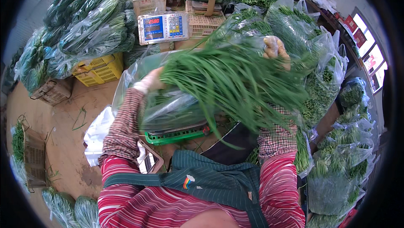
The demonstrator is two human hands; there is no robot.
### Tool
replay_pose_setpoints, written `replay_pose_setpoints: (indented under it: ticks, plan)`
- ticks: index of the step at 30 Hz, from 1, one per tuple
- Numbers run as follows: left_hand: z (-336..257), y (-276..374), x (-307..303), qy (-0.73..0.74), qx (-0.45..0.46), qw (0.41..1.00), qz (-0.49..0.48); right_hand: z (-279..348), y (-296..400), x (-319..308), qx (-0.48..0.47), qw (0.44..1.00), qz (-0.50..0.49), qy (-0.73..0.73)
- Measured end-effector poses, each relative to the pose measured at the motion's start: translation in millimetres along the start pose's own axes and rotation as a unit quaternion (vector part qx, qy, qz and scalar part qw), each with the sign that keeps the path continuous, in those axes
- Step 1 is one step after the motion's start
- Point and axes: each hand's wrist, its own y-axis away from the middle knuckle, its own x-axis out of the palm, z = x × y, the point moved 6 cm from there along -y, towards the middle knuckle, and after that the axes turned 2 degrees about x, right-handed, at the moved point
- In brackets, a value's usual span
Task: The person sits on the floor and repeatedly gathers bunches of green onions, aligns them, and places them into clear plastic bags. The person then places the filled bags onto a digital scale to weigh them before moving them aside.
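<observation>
A large bunch of long green leaves, like garlic chives (227,70), stretches across the middle, partly blurred. At its left end my left hand (153,81), in a pale glove, is closed around the bundled stems. My right hand (277,50), in a yellowish glove, shows at the upper right edge of the bunch with its fingers curled; whether it grips leaves is unclear. Leaves drape over my right forearm. Beneath the bunch lies an open clear plastic bag (170,111) with more greens inside. The bag rests on a dark platform above a green plastic crate (180,136).
A lit digital scale display (163,28) stands beyond the bag. Bagged greens (94,29) are piled over a yellow crate (101,70) at left. More bagged greens (334,165) line the right. A phone (149,161) and a white plastic bag (99,133) lie near my left arm.
</observation>
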Motion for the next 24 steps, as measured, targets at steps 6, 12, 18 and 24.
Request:
replay_pose_setpoints:
  ticks: [6,12,18,24]
  plan:
    - [127.9,85.3,-99.3,-0.253,-0.153,0.949,-0.107,3.5,-19.9,-2.9,-0.086,0.966,-0.24,0.052]
    - [60.4,101.6,-56.8,-0.57,-0.072,0.792,-0.206,17.9,-1.7,-41.1,-0.101,0.939,-0.324,0.057]
    - [68.8,97.3,-48.9,-0.602,-0.203,0.769,-0.069,21.5,-0.5,-53.9,-0.081,0.923,-0.366,0.087]
    - [-2.0,103.8,-86.1,-0.587,-0.43,0.685,-0.045,12.2,-7.7,-72.3,-0.05,0.888,-0.447,0.094]
